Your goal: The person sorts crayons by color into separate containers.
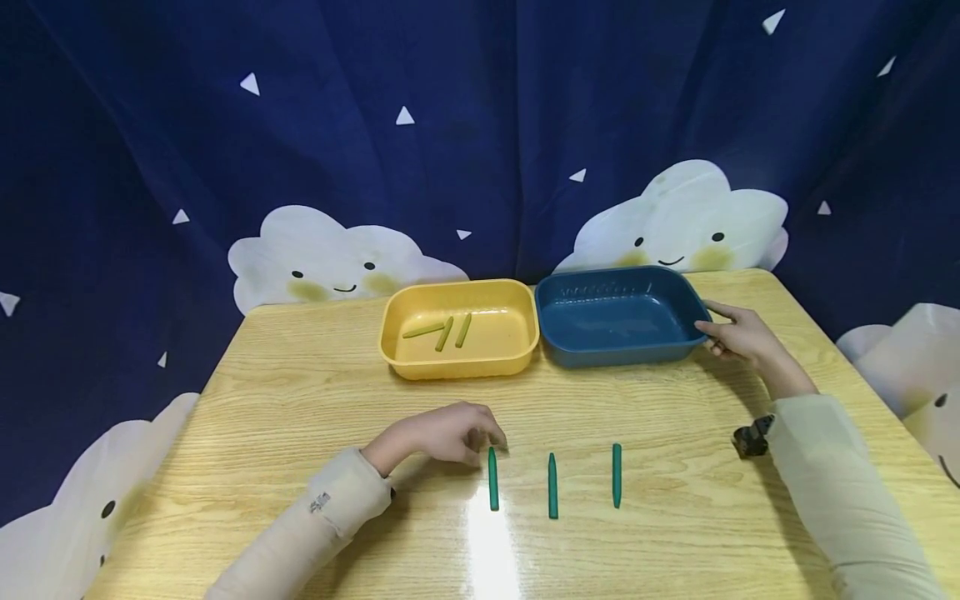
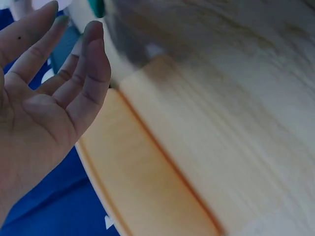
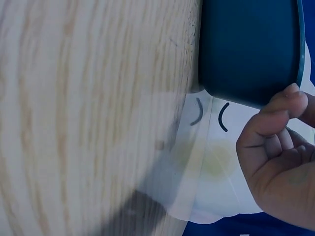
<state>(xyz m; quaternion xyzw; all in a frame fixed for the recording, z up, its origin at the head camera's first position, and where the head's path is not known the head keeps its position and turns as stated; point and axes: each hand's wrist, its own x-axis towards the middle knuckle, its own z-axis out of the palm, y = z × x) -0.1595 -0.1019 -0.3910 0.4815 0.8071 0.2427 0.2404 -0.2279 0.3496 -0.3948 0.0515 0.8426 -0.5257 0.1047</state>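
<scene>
In the head view my left hand [image 1: 452,432] hovers over the table close to the tip of a green crayon [image 1: 493,483]. Its fingers are loosely bent, and the left wrist view shows the palm [image 2: 44,113] holding nothing. Two more green crayons lie to the right, a middle one [image 1: 552,487] and a right one [image 1: 617,477]. Far right, my right hand [image 1: 738,335] pinches the right end of a blue plastic bin [image 1: 615,357] by its rim, thumb and fingers at the edge. Nothing lies inside that bin.
Left of the blue bin stands a yellow bin [image 1: 457,368], their ends side by side. Several yellowish crayons [image 1: 444,334] lie in it. Behind the wooden table [image 1: 315,358] hangs a dark blue curtain [image 1: 450,167] with clouds. A small black object [image 1: 752,437] sits at my right sleeve.
</scene>
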